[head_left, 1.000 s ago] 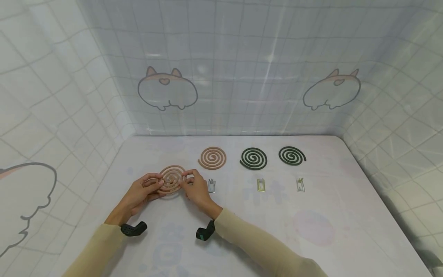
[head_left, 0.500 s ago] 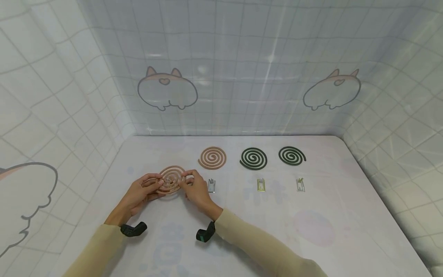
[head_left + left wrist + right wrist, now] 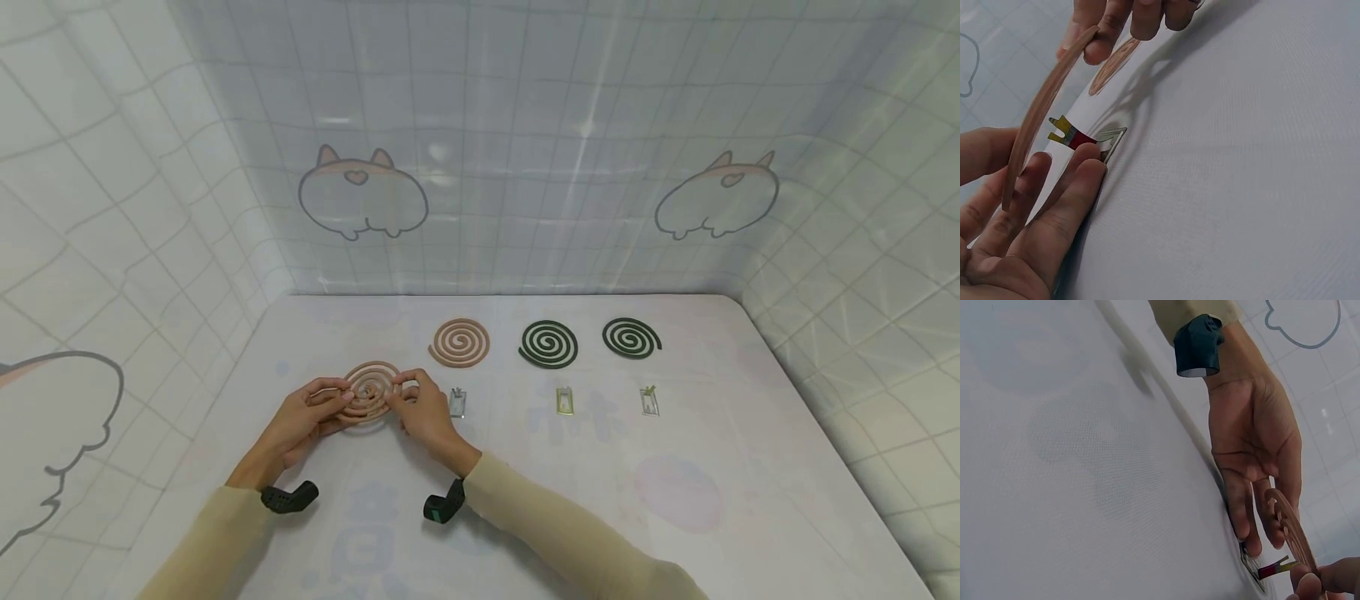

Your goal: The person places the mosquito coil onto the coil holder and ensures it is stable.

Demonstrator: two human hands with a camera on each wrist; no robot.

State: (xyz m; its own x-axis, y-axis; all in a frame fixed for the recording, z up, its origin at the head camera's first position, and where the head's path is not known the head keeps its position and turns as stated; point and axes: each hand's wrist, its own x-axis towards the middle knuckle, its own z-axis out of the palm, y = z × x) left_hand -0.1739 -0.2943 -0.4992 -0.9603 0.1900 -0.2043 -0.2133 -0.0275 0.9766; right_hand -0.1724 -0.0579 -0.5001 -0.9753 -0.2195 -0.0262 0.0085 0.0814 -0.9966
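Note:
A tan mosquito coil (image 3: 369, 392) is held tilted just above the table, at the left in the head view. My left hand (image 3: 300, 421) pinches its left edge between thumb and finger. My right hand (image 3: 427, 417) pinches the right edge. Beneath the coil, in the left wrist view, a small metal coil stand (image 3: 1116, 139) lies on the table with a forked prong (image 3: 1072, 132) bent up, reflecting red and yellow. Lower fingers of the left hand touch this stand. The coil (image 3: 1295, 528) appears close to the prong in the right wrist view; contact cannot be made out.
Behind lie another tan coil (image 3: 460, 342), a dark green coil (image 3: 548, 344) and a second green coil (image 3: 632, 337). Nearer are a silver stand (image 3: 457, 402), a yellowish stand (image 3: 565, 401) and another stand (image 3: 649, 401). Tile-patterned curtains (image 3: 495, 192) enclose the white table (image 3: 600, 500).
The held coil has shifted and tilted very slightly between the fingers. Both hands keep nearly the same place and grip.

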